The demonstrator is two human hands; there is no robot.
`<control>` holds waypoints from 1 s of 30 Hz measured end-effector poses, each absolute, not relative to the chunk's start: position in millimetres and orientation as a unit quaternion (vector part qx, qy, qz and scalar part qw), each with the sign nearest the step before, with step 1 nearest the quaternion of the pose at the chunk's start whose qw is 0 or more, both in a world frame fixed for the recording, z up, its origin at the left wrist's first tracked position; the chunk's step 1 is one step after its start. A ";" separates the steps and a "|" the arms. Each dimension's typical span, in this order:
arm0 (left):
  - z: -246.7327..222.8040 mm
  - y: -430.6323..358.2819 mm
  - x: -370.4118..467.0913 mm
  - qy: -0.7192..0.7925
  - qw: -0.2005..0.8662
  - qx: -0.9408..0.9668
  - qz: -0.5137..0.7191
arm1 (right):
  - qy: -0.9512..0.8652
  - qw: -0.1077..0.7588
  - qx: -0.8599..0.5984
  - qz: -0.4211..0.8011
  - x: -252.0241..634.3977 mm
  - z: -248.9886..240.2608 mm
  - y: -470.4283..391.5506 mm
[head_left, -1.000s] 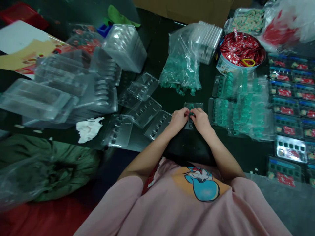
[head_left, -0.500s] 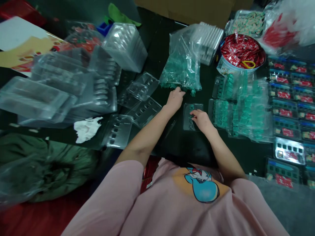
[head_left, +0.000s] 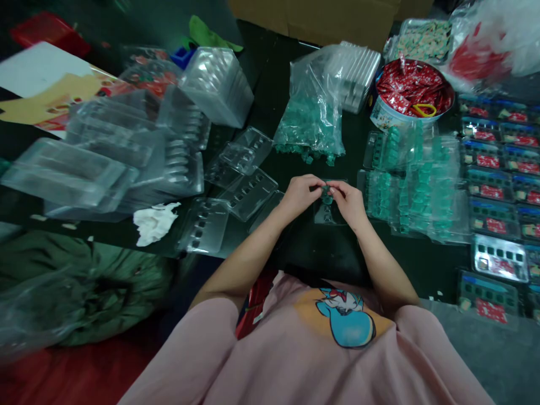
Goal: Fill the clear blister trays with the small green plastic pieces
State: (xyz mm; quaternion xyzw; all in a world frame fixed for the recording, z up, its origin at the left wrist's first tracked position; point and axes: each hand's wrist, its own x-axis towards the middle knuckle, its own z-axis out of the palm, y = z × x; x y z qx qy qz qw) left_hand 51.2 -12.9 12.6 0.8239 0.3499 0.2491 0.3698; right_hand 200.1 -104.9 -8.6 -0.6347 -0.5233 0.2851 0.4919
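My left hand [head_left: 300, 194] and my right hand [head_left: 348, 203] meet fingertip to fingertip in front of me. Between them is a small translucent green plastic piece [head_left: 326, 192], pinched by both; its exact shape is too small to make out. Directly beneath lies a clear blister tray [head_left: 330, 216] with a row of pockets, partly covered by my fingers. Just beyond the hands, a clear plastic bag [head_left: 310, 121] of the same green pieces lies with its mouth toward me, and several pieces have spilled at its edge.
Green-filled trays [head_left: 426, 185] are piled on the right, beside rows of packed trays [head_left: 491, 191]. Behind them stands a round tin [head_left: 394, 117] of red packets. Loose clear trays [head_left: 248, 194], stacked clear plastic covers [head_left: 105, 152] and crumpled tissue [head_left: 154, 224] lie to the left.
My left hand has come back from the bag's mouth toward me and now joins my right hand over the tray. Some green pieces at the bag's mouth have shifted.
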 end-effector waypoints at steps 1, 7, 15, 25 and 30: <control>13.6 -20.2 50.1 0.367 0.384 0.807 0.257 | -0.514 0.488 -0.635 0.307 198.2 -7.7 -106.4; 4.9 -47.8 43.3 0.435 0.440 0.731 0.287 | -0.501 0.472 -0.641 0.338 192.3 -6.0 -122.1; -0.5 -76.3 26.1 0.468 0.495 0.675 0.284 | -0.402 0.511 -0.582 0.488 177.9 -14.2 -141.5; -20.1 -109.4 23.4 0.447 0.603 0.595 0.289 | -0.400 0.486 -0.577 0.521 168.5 -28.1 -179.4; -21.2 -105.6 23.0 0.455 0.563 0.636 0.268 | -0.395 0.503 -0.594 0.488 165.8 -27.8 -182.3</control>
